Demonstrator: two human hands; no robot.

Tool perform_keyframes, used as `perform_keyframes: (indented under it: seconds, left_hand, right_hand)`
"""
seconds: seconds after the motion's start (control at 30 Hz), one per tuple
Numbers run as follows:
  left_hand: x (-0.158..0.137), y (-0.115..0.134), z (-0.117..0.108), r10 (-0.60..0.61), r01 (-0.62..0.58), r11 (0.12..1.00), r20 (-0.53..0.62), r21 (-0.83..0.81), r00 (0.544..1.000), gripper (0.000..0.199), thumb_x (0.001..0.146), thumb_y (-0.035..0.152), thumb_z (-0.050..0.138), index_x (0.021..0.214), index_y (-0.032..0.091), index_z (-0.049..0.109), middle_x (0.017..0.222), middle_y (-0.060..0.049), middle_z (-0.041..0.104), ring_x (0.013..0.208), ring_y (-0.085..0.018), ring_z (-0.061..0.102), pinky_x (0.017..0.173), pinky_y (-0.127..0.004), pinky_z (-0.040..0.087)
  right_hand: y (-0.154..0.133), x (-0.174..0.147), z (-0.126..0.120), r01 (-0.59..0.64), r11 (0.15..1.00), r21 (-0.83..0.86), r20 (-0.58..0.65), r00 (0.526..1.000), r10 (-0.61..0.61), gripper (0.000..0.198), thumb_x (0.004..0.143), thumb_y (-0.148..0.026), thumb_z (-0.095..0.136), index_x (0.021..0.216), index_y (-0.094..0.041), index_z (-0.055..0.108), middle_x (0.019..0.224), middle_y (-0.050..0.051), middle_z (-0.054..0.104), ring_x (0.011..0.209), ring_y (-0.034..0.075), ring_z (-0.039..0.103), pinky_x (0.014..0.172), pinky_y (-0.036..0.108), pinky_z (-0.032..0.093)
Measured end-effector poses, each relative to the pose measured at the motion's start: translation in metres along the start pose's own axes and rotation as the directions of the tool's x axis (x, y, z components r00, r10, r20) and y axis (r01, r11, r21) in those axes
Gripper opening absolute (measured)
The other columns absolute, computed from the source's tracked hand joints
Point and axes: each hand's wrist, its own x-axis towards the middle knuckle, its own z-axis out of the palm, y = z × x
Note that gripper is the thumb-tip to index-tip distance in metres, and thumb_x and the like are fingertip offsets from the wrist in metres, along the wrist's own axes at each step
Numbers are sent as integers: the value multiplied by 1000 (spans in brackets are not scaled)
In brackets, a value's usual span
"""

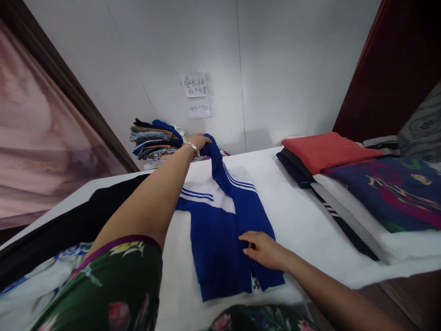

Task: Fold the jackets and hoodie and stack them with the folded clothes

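Note:
A blue zip jacket [217, 248] with white shoulders and blue and white stripes lies on the white-covered table, its hem towards me. My left hand [200, 140] reaches to the far side and is closed on the jacket's blue upper part, which is raised off the table; a bracelet circles that wrist. Low on the jacket front, my right hand [263, 250] has bent fingers and thumb at the edge of the front panel, seemingly gripping the cloth. The open zipper end [255, 283] shows at the hem. Part of the jacket's left shoulder is hidden behind my left arm.
A stack of folded clothes [155, 140] stands beyond the table's far edge. Black trousers [69, 220] and a white-and-blue garment [44, 280] lie left. Right are a red folded garment [329, 149] and a dark patterned one [389, 188]. Handwritten paper signs [199, 86] hang on the wall.

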Motion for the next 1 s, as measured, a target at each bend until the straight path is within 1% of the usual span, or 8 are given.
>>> perform_keyframes:
  seconds: [0.17, 0.27, 0.33, 0.43, 0.57, 0.63, 0.83, 1.0]
  left_hand:
    - [-23, 16, 20, -101, 87, 988, 105, 129, 989, 14, 56, 4, 66, 65, 14, 64, 63, -2, 61, 76, -22, 62, 77, -33, 49]
    - [-51, 34, 42, 12, -82, 959, 252, 270, 968, 17, 52, 6, 69, 65, 17, 66, 67, -2, 65, 81, -24, 63, 79, -31, 48]
    - [-84, 43, 63, 99, -280, 860, 400, 426, 911, 15, 56, 13, 70, 70, 18, 68, 80, -6, 70, 90, -27, 63, 84, -33, 46]
    - [-150, 43, 98, 28, -435, 724, 608, 535, 794, 22, 67, 35, 68, 81, 18, 70, 93, -11, 71, 94, -29, 64, 85, -36, 46]
    - [-225, 13, 128, -112, -425, 811, 820, 402, 562, 56, 70, 65, 56, 101, 20, 69, 106, -12, 70, 97, -30, 64, 81, -37, 48]
    - [-242, -7, 129, -87, -362, 860, 802, 360, 591, 56, 75, 64, 52, 106, 21, 68, 108, -10, 69, 99, -30, 64, 81, -38, 48]
    - [-254, -53, 115, 34, -215, 921, 481, 327, 876, 34, 85, 40, 51, 107, 19, 66, 109, -7, 68, 100, -22, 62, 90, -34, 47]
    - [-275, -74, 123, 42, -231, 914, 487, 335, 873, 49, 84, 46, 54, 122, 15, 58, 137, -13, 51, 130, -27, 41, 109, -44, 32]
  right_hand:
    - [12, 5, -16, 45, 998, -31, -247, 968, -52, 38, 81, -25, 57, 118, -21, 64, 126, 10, 60, 117, 24, 53, 103, 46, 39]
    - [26, 15, -24, -12, 970, 244, -301, 950, 87, 37, 79, -33, 61, 114, -22, 64, 124, 9, 62, 117, 24, 54, 105, 47, 38]
    - [34, 21, -31, -62, 836, 546, -304, 915, 266, 39, 79, -40, 63, 113, -21, 62, 117, 10, 66, 110, 23, 60, 99, 46, 44]
    - [42, 28, -42, -63, 527, 847, -213, 869, 447, 41, 80, -47, 60, 112, -21, 59, 108, 10, 69, 100, 23, 66, 89, 42, 51]
    - [46, 26, -47, -167, 355, 920, -33, 868, 495, 44, 83, -49, 56, 114, -18, 58, 103, 11, 70, 90, 24, 68, 74, 37, 56]
    - [47, 23, -43, -192, 387, 902, -45, 850, 525, 45, 79, -38, 62, 120, -20, 55, 105, 9, 69, 88, 22, 69, 70, 33, 56]
    - [41, 15, -35, -125, 476, 871, -137, 867, 479, 68, 65, -19, 67, 130, -22, 46, 95, 4, 72, 72, 20, 69, 69, 33, 56]
    - [41, 4, -29, -165, 622, 765, -135, 905, 405, 77, 64, -21, 68, 136, -23, 42, 110, 4, 68, 82, 19, 68, 75, 32, 54]
